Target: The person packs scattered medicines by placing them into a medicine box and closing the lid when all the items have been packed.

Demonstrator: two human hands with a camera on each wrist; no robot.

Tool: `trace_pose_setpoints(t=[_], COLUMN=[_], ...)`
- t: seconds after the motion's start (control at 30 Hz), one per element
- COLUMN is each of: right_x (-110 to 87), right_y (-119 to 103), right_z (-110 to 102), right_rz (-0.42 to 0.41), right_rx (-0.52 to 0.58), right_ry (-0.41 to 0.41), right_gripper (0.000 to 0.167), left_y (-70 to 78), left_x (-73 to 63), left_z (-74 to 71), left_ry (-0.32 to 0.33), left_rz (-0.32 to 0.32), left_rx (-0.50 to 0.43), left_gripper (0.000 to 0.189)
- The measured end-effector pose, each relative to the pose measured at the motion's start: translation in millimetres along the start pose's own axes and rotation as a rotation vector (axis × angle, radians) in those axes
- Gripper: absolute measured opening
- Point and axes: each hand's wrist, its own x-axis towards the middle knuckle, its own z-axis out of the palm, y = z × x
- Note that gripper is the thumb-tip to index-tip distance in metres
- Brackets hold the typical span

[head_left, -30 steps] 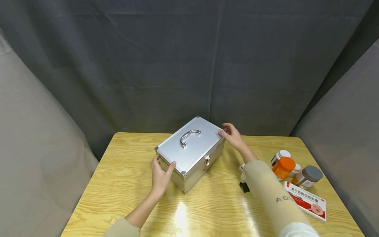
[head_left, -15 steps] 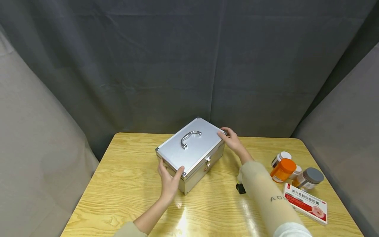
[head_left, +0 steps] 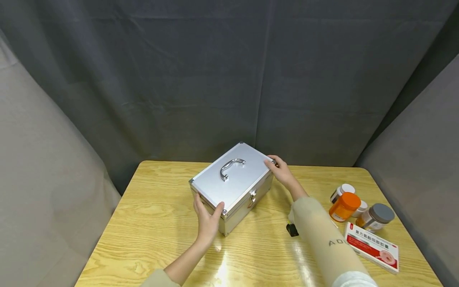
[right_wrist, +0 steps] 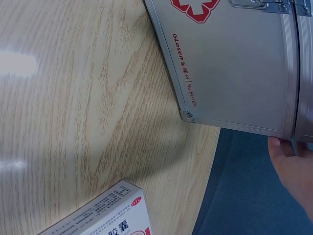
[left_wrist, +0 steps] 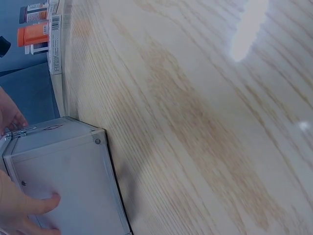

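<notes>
A silver metal first-aid box stands at an angle on the table, its lid down and a curved chrome handle on top. At its near left end my left hand grips the box, thumb by the lid's corner and fingers along the end panel. My right hand holds the far right end, with the thumb on the lid's edge and the fingers partly hidden past the rim. The front latch looks fastened. Red print and part of a red emblem show on the front panel in the right wrist view.
On the right of the wooden table stand several medicine bottles, among them an orange one and a grey-capped one. A red-and-white medicine carton lies before them. A small black-ended item is partly hidden by my right sleeve.
My left hand has shifted right and closer in along the box's end, thumb moving to the front corner. My right hand has settled onto the far end. The box has hardly moved.
</notes>
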Motion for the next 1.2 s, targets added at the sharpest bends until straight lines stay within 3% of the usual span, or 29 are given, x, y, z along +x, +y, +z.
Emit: trace_pose_setpoints(t=[0.83,0.93,1.07,1.13,1.2], right_x=[-13.9,-15.1,-16.5,-17.8,-19.2], right_y=[4,5,8,8,8], right_z=[-1,-1,-1,-1,-2], right_rz=[-0.005,-0.003,0.007,0.013,0.018], right_rx=[0.046,0.046,0.033,0.030,0.029], right_ry=[0.083,0.096,0.104,0.110,0.113], right_gripper=[0.046,0.046,0.047,0.047,0.048], left_y=[-2.1,8.7,7.4,-4.4,-4.9], left_x=[10.5,8.5,11.6,16.8,18.1], left_z=[-0.9,-3.1,-3.3,-1.9,-2.3], left_ry=[-0.038,-0.048,-0.052,-0.050,-0.055], left_rz=[0.019,0.016,0.021,0.029,0.028], left_rx=[-0.008,-0.017,-0.013,-0.002,0.001], left_gripper=[0.089,0.087,0.086,0.087,0.087])
